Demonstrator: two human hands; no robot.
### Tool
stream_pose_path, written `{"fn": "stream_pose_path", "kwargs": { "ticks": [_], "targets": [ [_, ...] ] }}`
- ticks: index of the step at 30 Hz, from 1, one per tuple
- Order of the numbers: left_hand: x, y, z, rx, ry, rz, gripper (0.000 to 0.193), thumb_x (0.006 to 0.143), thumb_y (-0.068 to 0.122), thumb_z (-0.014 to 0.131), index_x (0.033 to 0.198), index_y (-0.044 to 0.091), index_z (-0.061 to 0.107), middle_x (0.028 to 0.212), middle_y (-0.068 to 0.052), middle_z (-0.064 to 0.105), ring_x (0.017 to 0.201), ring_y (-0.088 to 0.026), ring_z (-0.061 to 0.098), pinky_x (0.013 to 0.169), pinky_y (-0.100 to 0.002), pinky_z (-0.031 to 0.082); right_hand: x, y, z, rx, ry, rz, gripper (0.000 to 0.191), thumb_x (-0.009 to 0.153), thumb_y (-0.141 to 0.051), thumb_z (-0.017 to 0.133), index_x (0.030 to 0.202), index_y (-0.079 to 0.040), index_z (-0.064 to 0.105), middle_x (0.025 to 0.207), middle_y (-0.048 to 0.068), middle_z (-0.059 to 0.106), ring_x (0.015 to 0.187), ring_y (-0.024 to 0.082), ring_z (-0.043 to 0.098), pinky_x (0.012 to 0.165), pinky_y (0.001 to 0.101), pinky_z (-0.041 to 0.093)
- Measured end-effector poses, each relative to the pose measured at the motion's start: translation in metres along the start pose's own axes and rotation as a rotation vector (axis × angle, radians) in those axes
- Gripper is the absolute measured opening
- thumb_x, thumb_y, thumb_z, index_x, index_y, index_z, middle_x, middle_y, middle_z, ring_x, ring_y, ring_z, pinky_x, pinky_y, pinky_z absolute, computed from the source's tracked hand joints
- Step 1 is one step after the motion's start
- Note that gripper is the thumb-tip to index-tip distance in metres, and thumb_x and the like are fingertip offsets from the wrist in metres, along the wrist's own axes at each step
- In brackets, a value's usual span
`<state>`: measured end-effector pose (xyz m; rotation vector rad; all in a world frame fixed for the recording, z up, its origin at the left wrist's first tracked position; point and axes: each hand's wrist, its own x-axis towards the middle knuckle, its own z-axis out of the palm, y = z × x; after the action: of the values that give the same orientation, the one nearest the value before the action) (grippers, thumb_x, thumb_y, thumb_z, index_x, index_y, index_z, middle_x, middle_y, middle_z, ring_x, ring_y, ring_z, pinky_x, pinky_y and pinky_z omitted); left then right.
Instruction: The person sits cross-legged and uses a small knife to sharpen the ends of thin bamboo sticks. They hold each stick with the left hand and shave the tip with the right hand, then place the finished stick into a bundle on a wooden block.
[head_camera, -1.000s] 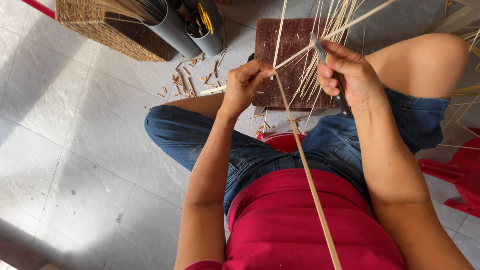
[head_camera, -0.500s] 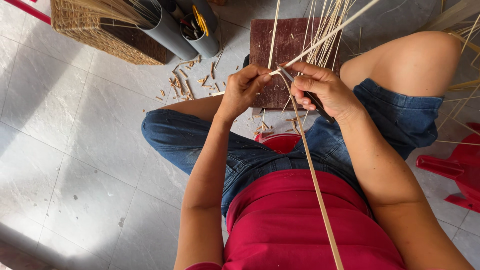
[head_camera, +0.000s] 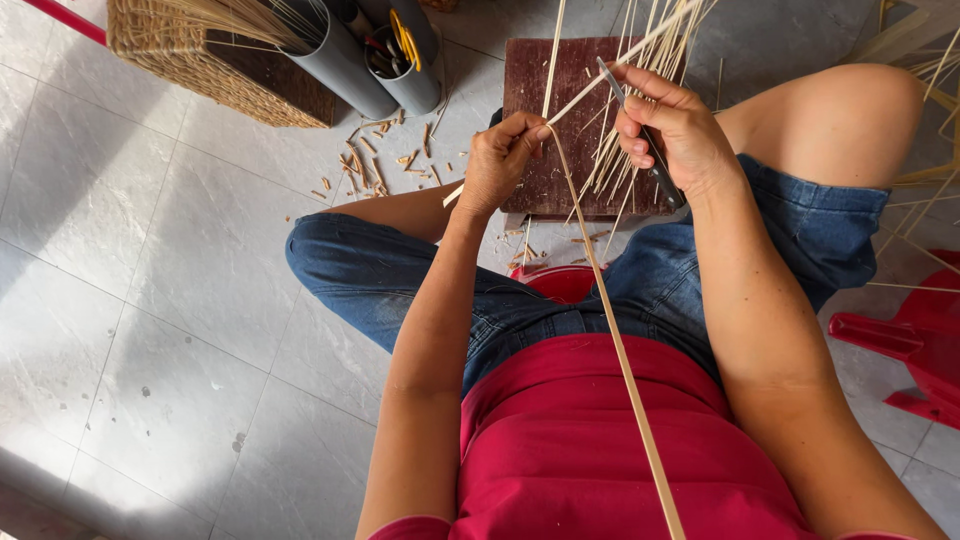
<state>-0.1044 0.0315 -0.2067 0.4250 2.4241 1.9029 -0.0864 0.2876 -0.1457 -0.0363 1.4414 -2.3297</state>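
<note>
A bamboo strip (head_camera: 610, 340) is pinched by the left hand (head_camera: 500, 165); a knife (head_camera: 640, 130), blade mostly hidden, is gripped by the right hand (head_camera: 675, 130) above the brown board (head_camera: 540, 80).

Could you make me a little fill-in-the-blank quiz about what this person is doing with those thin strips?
1. The left hand pinches a long pale ____ that runs back past the red shirt.
2. The right hand holds a slim metal ____.
3. The dark board lies on the ____ floor.
4. The woven basket sits beside two grey ____.

Missing words: strip; blade; tiled; tubes
</note>
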Motion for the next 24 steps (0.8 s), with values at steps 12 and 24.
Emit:
{"fn": "stream_pose_path", "kwargs": {
  "ticks": [12,24],
  "targets": [
    [-0.013,-0.006,0.004,-0.123,-0.069,-0.098,0.017,0.099,0.021,0.069,0.1,0.005,0.074,0.078,0.001,0.07,0.07,-0.006,0.065,0.062,-0.023,0.054,-0.001,0.025,0.033,-0.174,-0.096,0.129,0.046,0.104,-0.016,0.057,0.149,-0.007,0.057,0.076,0.0,0.058,0.059,0.005,0.051,0.047,0.0168,0.043],
    [0.001,0.006,0.005,0.014,0.002,-0.048,0.017,0.099,0.022,0.068,0.095,0.008,0.076,0.072,0.002,0.069,0.062,-0.004,0.059,0.055,-0.024,0.049,0.017,0.014,0.013,-0.07,0.064,0.136,0.042,0.104,-0.011,0.057,0.145,-0.003,0.057,0.078,0.002,0.063,0.059,0.006,0.053,0.045,0.0197,0.044]
  ]
}}
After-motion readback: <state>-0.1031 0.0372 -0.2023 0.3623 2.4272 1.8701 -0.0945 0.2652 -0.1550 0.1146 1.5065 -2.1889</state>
